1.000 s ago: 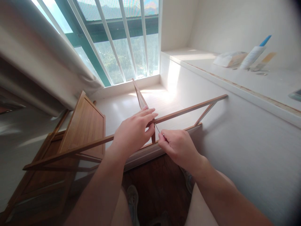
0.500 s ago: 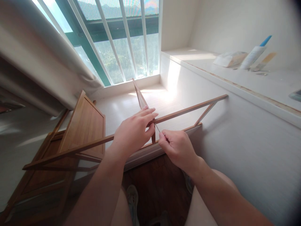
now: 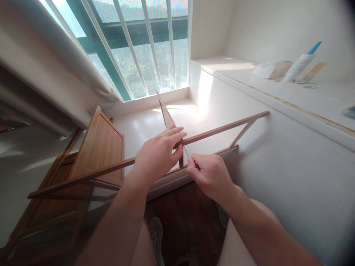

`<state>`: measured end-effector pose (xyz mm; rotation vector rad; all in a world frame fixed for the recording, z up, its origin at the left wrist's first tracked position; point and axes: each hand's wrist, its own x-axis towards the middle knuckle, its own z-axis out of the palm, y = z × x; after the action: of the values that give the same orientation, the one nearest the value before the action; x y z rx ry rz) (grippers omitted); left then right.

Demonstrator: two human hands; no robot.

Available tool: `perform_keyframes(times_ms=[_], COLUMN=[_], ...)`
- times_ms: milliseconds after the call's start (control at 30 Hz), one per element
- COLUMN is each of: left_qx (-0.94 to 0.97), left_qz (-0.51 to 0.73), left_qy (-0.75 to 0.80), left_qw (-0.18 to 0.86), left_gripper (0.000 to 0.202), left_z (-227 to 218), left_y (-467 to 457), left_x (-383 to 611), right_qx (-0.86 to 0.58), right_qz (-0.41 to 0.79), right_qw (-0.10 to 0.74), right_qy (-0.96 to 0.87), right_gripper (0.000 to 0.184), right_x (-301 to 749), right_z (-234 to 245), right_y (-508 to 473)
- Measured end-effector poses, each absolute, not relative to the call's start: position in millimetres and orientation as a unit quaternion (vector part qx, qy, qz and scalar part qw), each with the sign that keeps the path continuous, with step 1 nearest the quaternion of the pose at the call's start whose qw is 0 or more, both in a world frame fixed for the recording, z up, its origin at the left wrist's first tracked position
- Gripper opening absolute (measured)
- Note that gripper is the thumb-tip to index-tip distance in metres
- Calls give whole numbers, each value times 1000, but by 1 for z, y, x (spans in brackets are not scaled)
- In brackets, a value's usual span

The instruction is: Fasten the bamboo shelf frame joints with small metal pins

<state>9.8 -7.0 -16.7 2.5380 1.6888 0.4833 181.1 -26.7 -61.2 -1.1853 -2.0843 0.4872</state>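
Observation:
A long wooden frame [image 3: 222, 129] runs across the middle, with a second wooden piece [image 3: 165, 114] meeting it under my fingers. My left hand [image 3: 158, 153] is closed around the bar at this joint, thumb below and fingers over the top. Just to the right and lower, my right hand [image 3: 209, 171] is a fist gripping a thin metal rod [image 3: 186, 150] that looks like a hex key. The rod's far tip meets the underside of the bar by my left thumb. Its other end is hidden in my right fist.
Wooden panels [image 3: 100, 144] lean at the left beside a curtain [image 3: 41, 66]. Ahead is a barred window [image 3: 138, 55]. On the right ledge [image 3: 222, 64] lie a white tube with a blue nozzle [image 3: 301, 66], a brush [image 3: 313, 72] and a plastic bag [image 3: 271, 69].
My right hand has shifted very slightly down, still gripping the rod. The left hand and the wooden frame stay in place.

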Motion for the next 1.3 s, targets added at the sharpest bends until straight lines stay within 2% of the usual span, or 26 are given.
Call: perform_keyframes(times_ms=[300,700,1300], left_qx=[819,820,820], left_qz=[154,153,152], left_qy=[552,551,552], left_qw=[27,28,25], left_gripper=[41,40,41], left_z=[-16,-15,-16], left_y=[-8,-8,-8], left_x=[11,11,11], right_qx=[-465,-475,-464], right_qz=[157,62,226], right_qw=[325,254,349], right_qy=[-808,-840,-782], right_gripper=[32,29,34], right_x=[179,182,179], right_z=[-61,-54,-64], right_y=[-23,-24,-25])
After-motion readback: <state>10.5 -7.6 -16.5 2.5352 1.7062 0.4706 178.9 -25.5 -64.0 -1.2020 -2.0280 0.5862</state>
